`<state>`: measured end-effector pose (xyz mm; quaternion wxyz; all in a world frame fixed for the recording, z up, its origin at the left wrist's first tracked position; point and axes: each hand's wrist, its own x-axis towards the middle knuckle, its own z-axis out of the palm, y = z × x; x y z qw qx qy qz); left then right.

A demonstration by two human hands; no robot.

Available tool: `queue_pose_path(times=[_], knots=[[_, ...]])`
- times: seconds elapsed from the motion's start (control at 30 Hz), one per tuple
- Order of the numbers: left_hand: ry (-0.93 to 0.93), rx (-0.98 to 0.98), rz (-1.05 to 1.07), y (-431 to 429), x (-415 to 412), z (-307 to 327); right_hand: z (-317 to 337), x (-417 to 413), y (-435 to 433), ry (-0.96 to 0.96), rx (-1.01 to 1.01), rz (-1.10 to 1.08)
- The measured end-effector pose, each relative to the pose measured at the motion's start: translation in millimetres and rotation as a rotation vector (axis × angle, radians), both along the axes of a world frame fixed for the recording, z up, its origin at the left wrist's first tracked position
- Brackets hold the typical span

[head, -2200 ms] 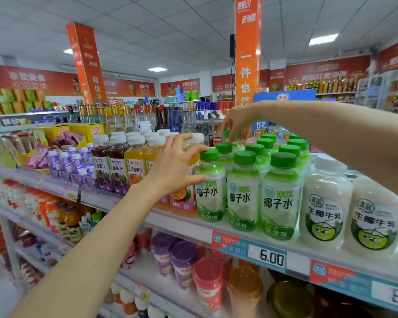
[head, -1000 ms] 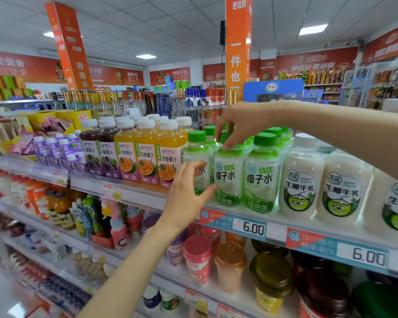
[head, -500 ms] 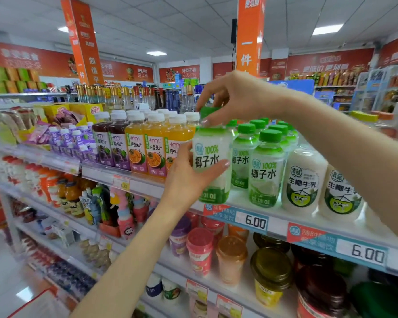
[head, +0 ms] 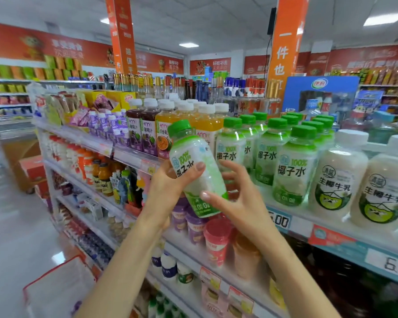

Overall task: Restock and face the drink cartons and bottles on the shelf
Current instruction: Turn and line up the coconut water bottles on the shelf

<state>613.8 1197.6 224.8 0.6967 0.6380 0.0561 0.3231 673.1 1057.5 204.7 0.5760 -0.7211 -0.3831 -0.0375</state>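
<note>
I hold a green-capped coconut water bottle (head: 198, 171) in front of the top shelf (head: 331, 235), tilted with its cap to the upper left. My left hand (head: 170, 187) grips its left side, thumb across the label. My right hand (head: 237, 198) clasps its lower right side, thumb near the base. Behind it, several more green-capped coconut water bottles (head: 292, 166) stand in rows on the shelf. White-capped coconut milk bottles (head: 336, 177) stand to their right, and orange and purple juice bottles (head: 147, 136) to the left.
Price tags (head: 280, 220) reading 6.00 run along the shelf lip. Lidded cups (head: 216, 242) and small bottles fill the lower shelves. A white basket with a red rim (head: 55, 290) sits on the floor at lower left. An orange pillar (head: 285, 49) rises behind the shelf.
The bottle has come off the shelf, lower and towards me, and now tilts left. My right hand has left the cap and moved down to the bottle's lower side.
</note>
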Motion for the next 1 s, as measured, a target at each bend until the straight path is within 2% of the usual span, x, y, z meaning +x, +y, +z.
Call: queue_pose_path(times=[0.1, 0.27, 0.43, 0.57, 0.73, 0.87, 1.0], knots=[[-0.006, -0.024, -0.003, 2.4, -3.4, -0.6, -16.6, -17.6, 9.8, 0.091, 0.061, 0.003], [0.011, 0.044, -0.012, 7.3, -12.2, -3.8, -25.2, -25.2, 15.5, 0.213, 0.235, 0.029], [0.067, 0.122, -0.050, 17.6, -24.4, -11.9, -33.5, -20.8, 9.1, 0.390, 0.255, 0.149], [0.063, 0.089, -0.071, 23.4, -26.1, -20.6, -40.9, -16.0, 6.6, 0.599, 0.314, 0.352], [0.097, -0.013, -0.204, 20.6, -21.6, -26.7, -39.1, -19.3, 9.1, 0.794, 0.395, 0.650], [0.064, -0.087, -0.134, 15.6, -17.9, -28.9, -38.3, -19.1, 8.1, 0.793, 0.312, 0.673], [0.111, -0.074, 0.009, 13.5, -15.3, -20.6, -43.9, -11.3, 10.2, 0.635, 0.214, 0.464]])
